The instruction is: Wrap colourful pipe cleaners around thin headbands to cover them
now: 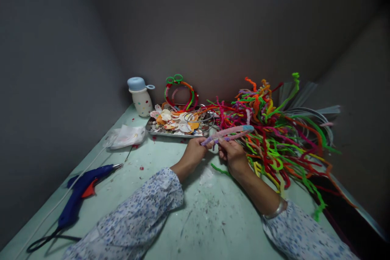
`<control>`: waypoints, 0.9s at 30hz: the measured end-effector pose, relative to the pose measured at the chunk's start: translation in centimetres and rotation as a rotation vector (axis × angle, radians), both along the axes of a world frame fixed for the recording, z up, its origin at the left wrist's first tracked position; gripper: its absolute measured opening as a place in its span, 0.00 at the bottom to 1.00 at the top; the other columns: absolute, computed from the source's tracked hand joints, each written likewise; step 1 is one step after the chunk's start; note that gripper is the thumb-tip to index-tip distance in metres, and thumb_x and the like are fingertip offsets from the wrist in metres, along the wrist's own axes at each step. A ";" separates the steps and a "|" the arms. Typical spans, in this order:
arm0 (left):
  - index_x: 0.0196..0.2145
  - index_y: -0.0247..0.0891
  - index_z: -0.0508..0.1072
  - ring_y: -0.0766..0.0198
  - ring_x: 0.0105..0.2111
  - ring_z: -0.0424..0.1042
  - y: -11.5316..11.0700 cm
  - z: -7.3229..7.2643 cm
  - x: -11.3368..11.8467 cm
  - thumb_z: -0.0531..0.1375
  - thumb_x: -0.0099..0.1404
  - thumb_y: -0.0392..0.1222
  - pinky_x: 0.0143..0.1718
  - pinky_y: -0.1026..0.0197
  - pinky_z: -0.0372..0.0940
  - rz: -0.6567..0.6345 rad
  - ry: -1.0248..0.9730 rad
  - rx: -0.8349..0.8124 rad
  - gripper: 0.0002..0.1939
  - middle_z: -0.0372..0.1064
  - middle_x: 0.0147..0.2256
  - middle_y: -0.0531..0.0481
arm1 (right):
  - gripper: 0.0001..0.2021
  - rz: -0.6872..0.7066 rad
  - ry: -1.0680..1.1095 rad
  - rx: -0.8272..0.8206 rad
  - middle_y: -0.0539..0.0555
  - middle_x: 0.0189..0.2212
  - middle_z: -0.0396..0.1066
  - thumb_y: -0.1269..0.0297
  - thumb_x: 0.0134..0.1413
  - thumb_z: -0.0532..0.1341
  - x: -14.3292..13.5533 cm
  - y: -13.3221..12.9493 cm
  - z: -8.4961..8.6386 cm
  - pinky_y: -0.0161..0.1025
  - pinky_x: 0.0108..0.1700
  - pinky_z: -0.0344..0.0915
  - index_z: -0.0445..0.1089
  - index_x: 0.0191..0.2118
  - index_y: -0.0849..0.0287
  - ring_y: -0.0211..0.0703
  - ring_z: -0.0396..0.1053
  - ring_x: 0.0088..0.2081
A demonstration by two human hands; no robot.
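Both hands meet over the middle of the table on one fuzzy ring (pixel 230 131), wrapped in pink, purple and light blue pipe cleaner. My left hand (pixel 195 152) pinches its purple left end, fingers closed. Close beside it, my right hand (pixel 234 155) has its fingers closed on the lower purple strand, where a short purple end hangs down. The ring is seen nearly edge-on, its blue part pointing right. Beyond the hands, a metal tray (pixel 164 133) holds flower-shaped pieces (pixel 184 120) and thin bare hoops. A large tangle of coloured pipe cleaners (pixel 271 130) lies right of my right hand.
A blue glue gun (pixel 79 195) with a red trigger lies at the left, its white cord (pixel 65 195) nearby. A lidded bottle (pixel 141 99), a plastic bag (pixel 127 136) and wrapped hoops (pixel 192 96) stand or lie farther back. Grey walls enclose the green table (pixel 201 227).
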State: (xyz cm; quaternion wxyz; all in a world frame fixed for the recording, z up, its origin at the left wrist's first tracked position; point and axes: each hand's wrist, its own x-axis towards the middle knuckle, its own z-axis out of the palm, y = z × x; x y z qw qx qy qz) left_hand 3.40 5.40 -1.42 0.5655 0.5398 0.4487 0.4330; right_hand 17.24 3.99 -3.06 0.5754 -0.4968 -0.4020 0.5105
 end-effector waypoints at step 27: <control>0.18 0.37 0.65 0.69 0.19 0.51 0.0 -0.1 0.0 0.60 0.58 0.50 0.23 0.61 0.45 -0.087 -0.079 -0.035 0.18 0.56 0.17 0.53 | 0.15 0.015 -0.043 0.020 0.45 0.11 0.60 0.56 0.48 0.63 0.0 0.0 0.0 0.31 0.16 0.47 0.64 0.20 0.59 0.31 0.52 0.13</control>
